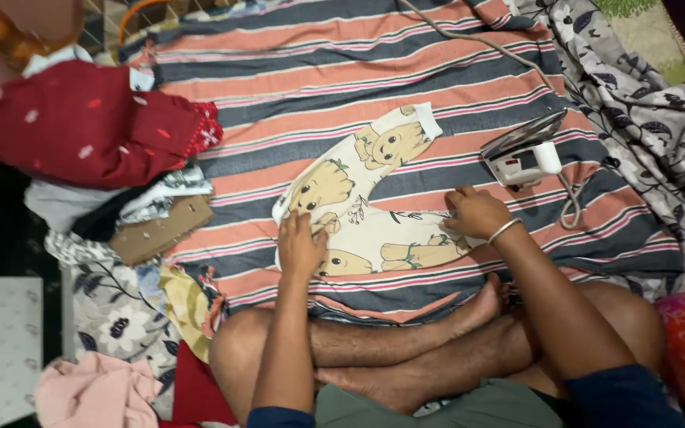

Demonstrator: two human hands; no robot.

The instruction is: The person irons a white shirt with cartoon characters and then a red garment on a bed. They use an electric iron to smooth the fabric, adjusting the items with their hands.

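A small cream garment (374,202) printed with tan cartoon figures lies flat on a striped cloth (342,71). My left hand (300,242) presses palm-down on the garment's near left edge. At the garment's right edge, my right hand (476,212), with a bangle on the wrist, pinches or presses the fabric. A white electric iron (526,154) rests on its side just beyond my right hand, its cord (574,204) looping beside it. My crossed legs lie below the garment.
A pile of clothes sits at the left: a red dotted garment (81,123), grey and patterned pieces, a brown cardboard piece (160,230), a pink cloth (93,392). A grey leaf-print sheet (660,135) covers the right side. A cable (477,40) runs across the striped cloth.
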